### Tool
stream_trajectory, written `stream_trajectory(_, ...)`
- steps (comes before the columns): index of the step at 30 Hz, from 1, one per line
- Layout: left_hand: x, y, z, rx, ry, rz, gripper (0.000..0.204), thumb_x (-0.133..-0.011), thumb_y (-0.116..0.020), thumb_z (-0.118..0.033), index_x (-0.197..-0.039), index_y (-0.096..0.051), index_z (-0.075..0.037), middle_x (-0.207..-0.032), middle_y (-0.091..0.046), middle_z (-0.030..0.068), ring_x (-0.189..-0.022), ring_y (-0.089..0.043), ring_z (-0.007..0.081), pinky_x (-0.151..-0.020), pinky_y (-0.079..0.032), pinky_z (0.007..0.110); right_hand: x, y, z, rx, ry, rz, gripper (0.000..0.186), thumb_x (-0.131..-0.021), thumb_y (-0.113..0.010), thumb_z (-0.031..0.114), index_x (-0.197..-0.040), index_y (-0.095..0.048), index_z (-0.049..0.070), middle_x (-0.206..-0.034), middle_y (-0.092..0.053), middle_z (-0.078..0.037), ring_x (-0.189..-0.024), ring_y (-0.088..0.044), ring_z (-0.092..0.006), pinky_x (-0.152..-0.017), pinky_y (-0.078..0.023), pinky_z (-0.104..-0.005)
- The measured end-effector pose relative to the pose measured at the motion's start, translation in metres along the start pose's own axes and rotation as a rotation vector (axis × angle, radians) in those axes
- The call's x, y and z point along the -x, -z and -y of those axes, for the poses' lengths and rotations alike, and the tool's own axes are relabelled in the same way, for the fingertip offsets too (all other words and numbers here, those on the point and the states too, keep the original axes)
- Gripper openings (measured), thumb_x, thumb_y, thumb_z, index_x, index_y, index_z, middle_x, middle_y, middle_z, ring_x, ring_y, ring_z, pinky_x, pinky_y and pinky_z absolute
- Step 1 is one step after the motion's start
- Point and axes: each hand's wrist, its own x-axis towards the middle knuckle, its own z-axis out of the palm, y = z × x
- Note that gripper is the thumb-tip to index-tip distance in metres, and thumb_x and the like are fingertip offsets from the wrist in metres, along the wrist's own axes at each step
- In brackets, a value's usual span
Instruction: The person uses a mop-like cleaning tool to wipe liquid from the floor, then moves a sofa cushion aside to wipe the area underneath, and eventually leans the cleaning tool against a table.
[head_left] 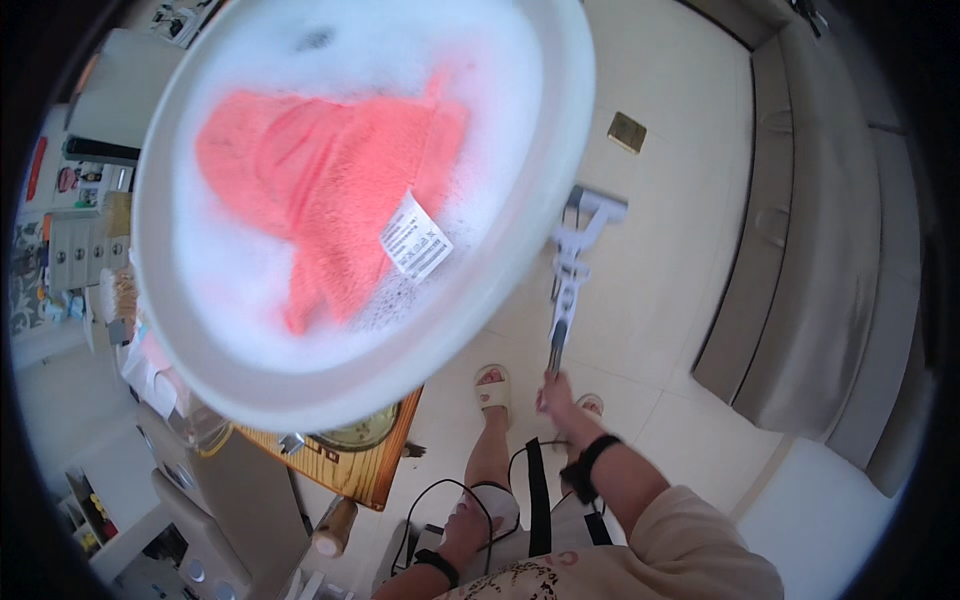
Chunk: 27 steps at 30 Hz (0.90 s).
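My right hand is closed around the dark grip of a grey-and-white mini mop, which has a flat cross-shaped head and jointed levers along its shaft. Its head is held over the pale floor, right of a large white basin. My left hand lies on my left thigh with nothing visible in it, fingers loosely laid out. Very close to the camera, the basin holds white suds and a coral-pink plush cloth with a white printed label. What supports the basin is hidden.
A wooden table with a glass-like round dish shows beneath the basin. Left of it stand grey chairs and drawers. A beige sofa lines the right side. A gold square plate lies in the tiled floor.
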Motion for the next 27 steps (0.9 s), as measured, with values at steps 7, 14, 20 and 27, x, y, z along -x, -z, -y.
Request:
stream_trajectory(7,0.004,-0.036,-0.034,0.209,0.097,0.065,0.089,-0.067,-0.052,-0.050,-0.122,-0.010,0.006,-0.095,-0.050,0.0255,-0.085,-0.053,0.0344,-0.071,-0.044,0.039,0.132,0.003,-0.064,0.061,-0.292,0.185,0.023,-0.084,-0.037,0.029,-0.090,-0.030,0.008,-0.056,-0.043,-0.008,-0.040,-0.043,-0.0192,-0.034,-0.037,-0.0331)
stream_trajectory(14,0.026,-0.175,-0.079,0.351,0.192,-0.058,0.090,-0.067,-0.049,-0.052,-0.124,-0.009,0.005,-0.088,-0.053,0.0237,-0.080,-0.054,0.0357,-0.070,-0.044,0.041,0.196,0.059,-0.124,0.213,-0.459,0.412,0.025,-0.085,-0.036,0.028,-0.094,-0.033,0.006,-0.061,-0.044,-0.009,-0.046,-0.044,-0.0186,-0.039,-0.039,-0.0314)
stream_trajectory(20,0.078,-0.219,-0.097,0.618,0.360,-0.057,0.088,-0.068,-0.052,-0.046,-0.123,-0.008,0.005,-0.088,-0.054,0.0236,-0.082,-0.054,0.0349,-0.071,-0.043,0.041,0.175,0.100,-0.175,0.153,-0.486,0.476,0.020,-0.080,-0.046,0.023,-0.082,-0.041,0.003,-0.061,-0.045,-0.011,-0.046,-0.047,-0.0220,-0.040,-0.041,-0.0328)
stream_trajectory(27,0.105,-0.341,-0.103,0.704,0.269,0.064,0.086,-0.072,-0.051,-0.041,-0.120,-0.002,0.012,-0.079,-0.055,0.0260,-0.073,-0.055,0.0382,-0.065,-0.044,0.043,0.154,0.115,-0.108,0.168,-0.222,0.354,0.011,-0.074,-0.051,0.013,-0.074,-0.047,0.002,-0.051,-0.044,-0.003,-0.039,-0.042,-0.0125,-0.035,-0.034,-0.0238)
